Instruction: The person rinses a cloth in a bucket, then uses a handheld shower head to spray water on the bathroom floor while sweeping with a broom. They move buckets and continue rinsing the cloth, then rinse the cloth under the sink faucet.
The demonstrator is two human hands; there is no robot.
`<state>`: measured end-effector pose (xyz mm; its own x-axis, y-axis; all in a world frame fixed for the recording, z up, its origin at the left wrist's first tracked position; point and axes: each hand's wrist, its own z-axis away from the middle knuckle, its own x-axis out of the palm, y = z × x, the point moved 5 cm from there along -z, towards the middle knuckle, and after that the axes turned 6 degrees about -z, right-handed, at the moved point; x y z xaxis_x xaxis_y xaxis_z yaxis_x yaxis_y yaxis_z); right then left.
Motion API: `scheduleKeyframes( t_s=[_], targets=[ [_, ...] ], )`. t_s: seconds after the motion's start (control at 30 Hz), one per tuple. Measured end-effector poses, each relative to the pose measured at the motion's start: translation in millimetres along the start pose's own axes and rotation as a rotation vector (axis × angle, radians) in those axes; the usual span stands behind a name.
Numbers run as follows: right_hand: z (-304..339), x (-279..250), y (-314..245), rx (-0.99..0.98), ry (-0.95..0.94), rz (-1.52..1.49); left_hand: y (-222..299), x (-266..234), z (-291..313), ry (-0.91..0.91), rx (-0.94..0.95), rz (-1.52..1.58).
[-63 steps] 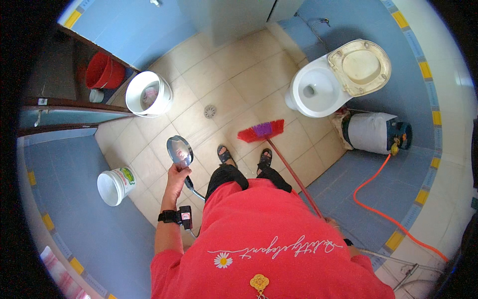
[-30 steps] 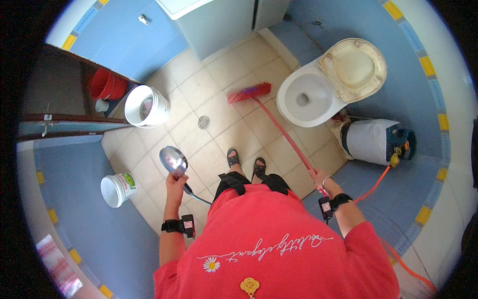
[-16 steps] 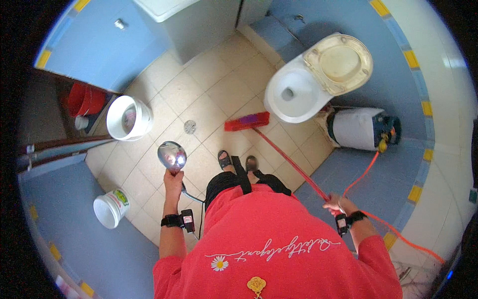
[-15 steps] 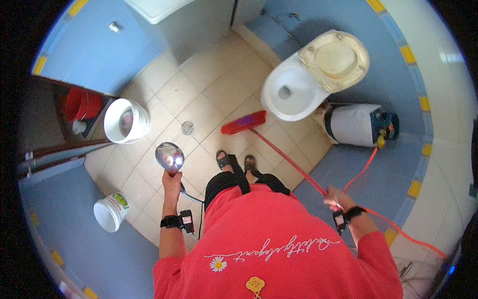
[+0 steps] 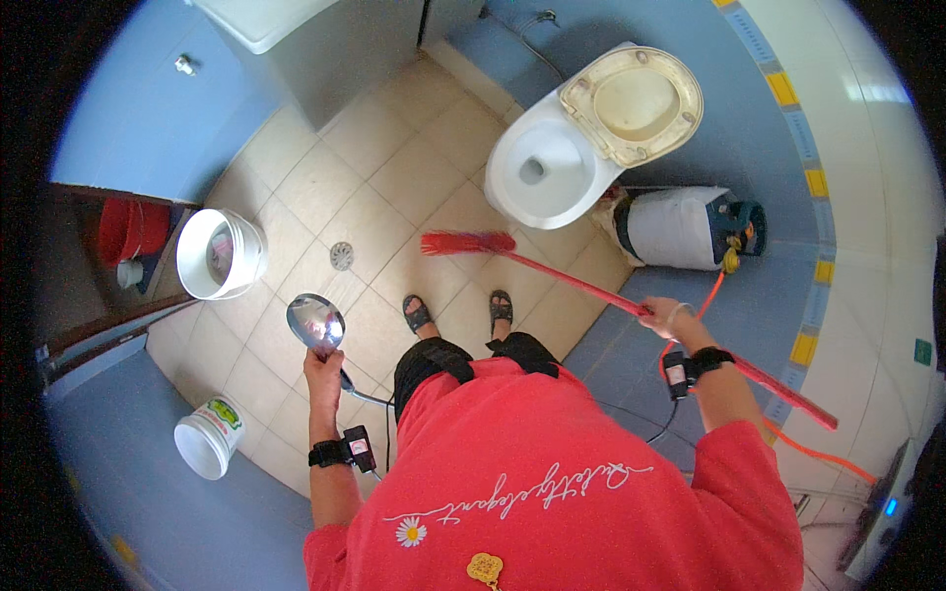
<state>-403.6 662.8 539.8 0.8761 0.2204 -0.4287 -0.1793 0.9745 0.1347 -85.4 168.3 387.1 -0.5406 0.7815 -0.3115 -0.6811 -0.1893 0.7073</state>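
A shiny chrome shower head (image 5: 316,320) rises from the closed fingers of my left hand (image 5: 322,374), its grey hose (image 5: 369,398) trailing toward my waist. My right hand (image 5: 672,319) grips the red handle of a broom (image 5: 581,283). The handle runs on past my wrist toward the wall on the right. The broom's red bristles are over the tiled floor (image 5: 345,192), between my feet and the toilet (image 5: 505,163); whether they touch the tiles I cannot tell. The toilet's seat is raised.
A white bucket (image 5: 258,266) with something inside stands at the left, beside a red bucket (image 5: 148,231). Another white bucket (image 5: 202,448) sits nearer me. Right of the toilet is a gas cylinder (image 5: 673,229) with an orange hose (image 5: 818,453). A floor drain (image 5: 342,256) lies ahead.
The broom has swung to lie more crosswise, its bristles moving left and nearer to me. My feet have moved apart. The view has shifted a little; both hands keep their grips.
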Motion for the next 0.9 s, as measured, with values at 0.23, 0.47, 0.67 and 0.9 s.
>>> scheduleKeyframes(
  t_s=[0.23, 0.47, 0.67, 0.9],
  targets=[
    [-19.1, -52.7, 99.0, 0.332, -0.16, -0.094, -27.2, 10.5, 21.6, 0.151, -0.052, 0.016],
    [-99.2, -117.3, 184.0, 0.183, -0.172, 0.384, -39.2, 61.2, 99.7, 0.379, -0.145, -0.019],
    [-129.6, -199.7, 264.1, 0.125, -0.103, 0.356, -28.0, 135.1, 176.5, 0.561, -0.204, 0.12],
    [-139.0, -291.5, 332.5, 0.211, 0.7, 0.927, -35.6, 194.4, 209.4, 0.692, -0.246, 0.338]
  ],
)
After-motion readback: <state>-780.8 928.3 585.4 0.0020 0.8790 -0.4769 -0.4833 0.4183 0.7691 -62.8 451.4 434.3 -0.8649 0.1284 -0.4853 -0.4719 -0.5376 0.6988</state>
